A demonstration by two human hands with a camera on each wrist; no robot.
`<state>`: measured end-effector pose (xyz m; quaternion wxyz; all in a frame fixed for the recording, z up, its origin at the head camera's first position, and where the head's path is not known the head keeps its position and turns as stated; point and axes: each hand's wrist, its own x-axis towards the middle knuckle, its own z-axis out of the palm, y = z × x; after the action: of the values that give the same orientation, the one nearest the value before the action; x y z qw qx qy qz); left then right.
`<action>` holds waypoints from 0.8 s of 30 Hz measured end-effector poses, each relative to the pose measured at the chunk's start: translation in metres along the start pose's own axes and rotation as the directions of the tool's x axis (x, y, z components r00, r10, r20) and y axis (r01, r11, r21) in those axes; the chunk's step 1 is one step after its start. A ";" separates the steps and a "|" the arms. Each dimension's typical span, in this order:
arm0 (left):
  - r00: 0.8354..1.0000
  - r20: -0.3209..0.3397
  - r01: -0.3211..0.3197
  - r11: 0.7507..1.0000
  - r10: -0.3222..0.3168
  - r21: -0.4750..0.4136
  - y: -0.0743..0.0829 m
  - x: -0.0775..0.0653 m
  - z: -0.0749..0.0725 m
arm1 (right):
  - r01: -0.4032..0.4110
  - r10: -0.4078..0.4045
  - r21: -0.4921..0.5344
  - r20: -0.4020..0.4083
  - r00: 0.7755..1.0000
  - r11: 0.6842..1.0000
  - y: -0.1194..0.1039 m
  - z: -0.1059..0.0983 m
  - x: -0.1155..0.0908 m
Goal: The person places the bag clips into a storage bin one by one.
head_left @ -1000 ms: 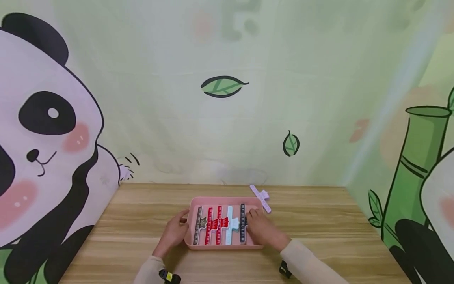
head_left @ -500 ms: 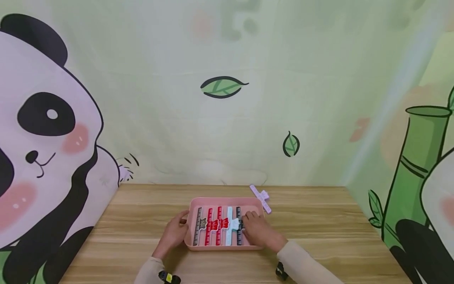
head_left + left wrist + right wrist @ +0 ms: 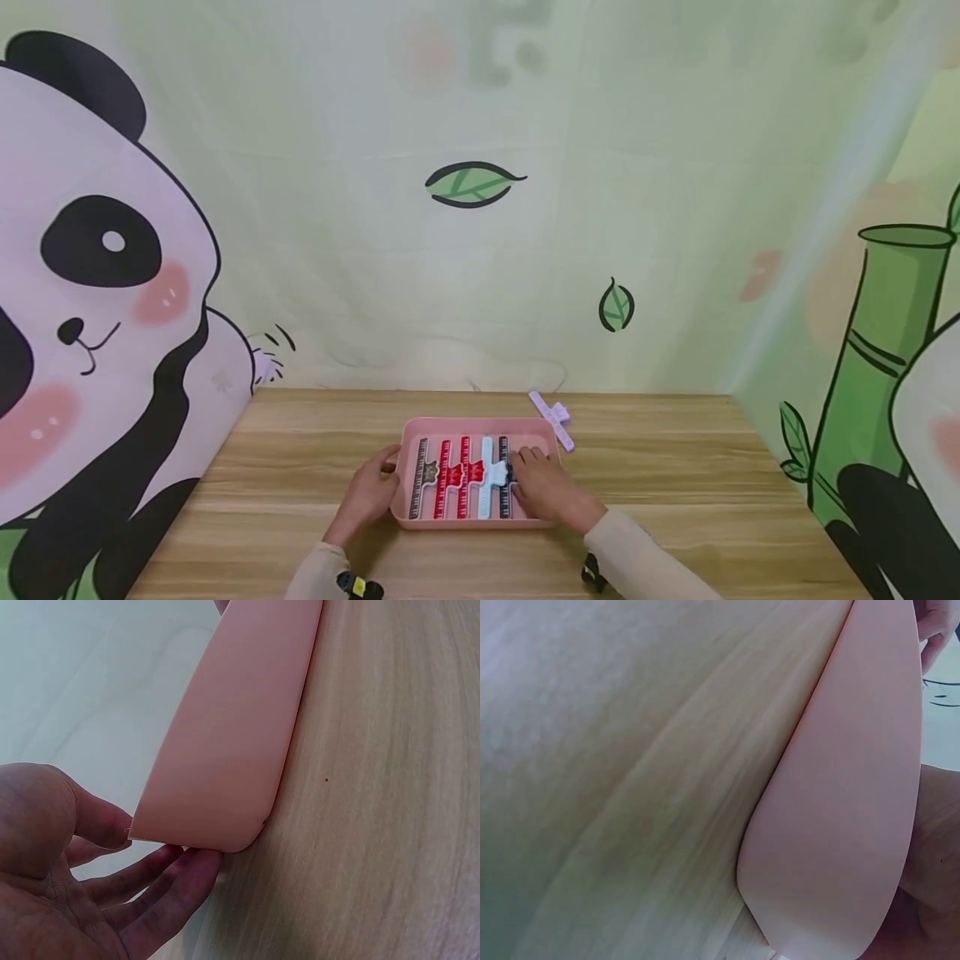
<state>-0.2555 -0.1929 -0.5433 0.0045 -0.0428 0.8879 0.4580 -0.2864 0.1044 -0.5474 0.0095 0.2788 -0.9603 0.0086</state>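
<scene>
A pink tray (image 3: 480,524) stands on the table in the head view. Long-bar clips lie side by side in it: a black one (image 3: 417,492) at the left, two red ones (image 3: 442,492), a light blue one (image 3: 485,487) and another black clip (image 3: 504,500). My left hand (image 3: 367,487) holds the tray's left side; the left wrist view has its thumb at the rim and fingers against the outer wall. My right hand (image 3: 551,487) reaches over the tray's right part and grips the right-hand black clip by its handle, which the fingers mostly hide.
A lilac clip (image 3: 551,419) lies slantwise behind the tray's back right corner, outside it. The wooden table (image 3: 645,450) ends at a printed cloth backdrop (image 3: 480,275). In the right wrist view the tray wall (image 3: 832,810) hides most of the hand.
The right hand has moved left inside the tray, bringing the black clip close beside the light blue one. Over the last half second almost nothing moves; the left hand stays put.
</scene>
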 end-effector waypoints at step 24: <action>0.999 0.017 0.040 0.999 -0.040 -0.005 0.001 0.001 0.001 | 0.004 -0.004 0.023 -0.009 1.000 1.000 0.007 -0.043 -0.009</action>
<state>-0.2566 -0.1919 -0.5429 0.0212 -0.0567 0.8856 0.4605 -0.2815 0.1162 -0.5046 0.0104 0.2809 -0.9595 0.0209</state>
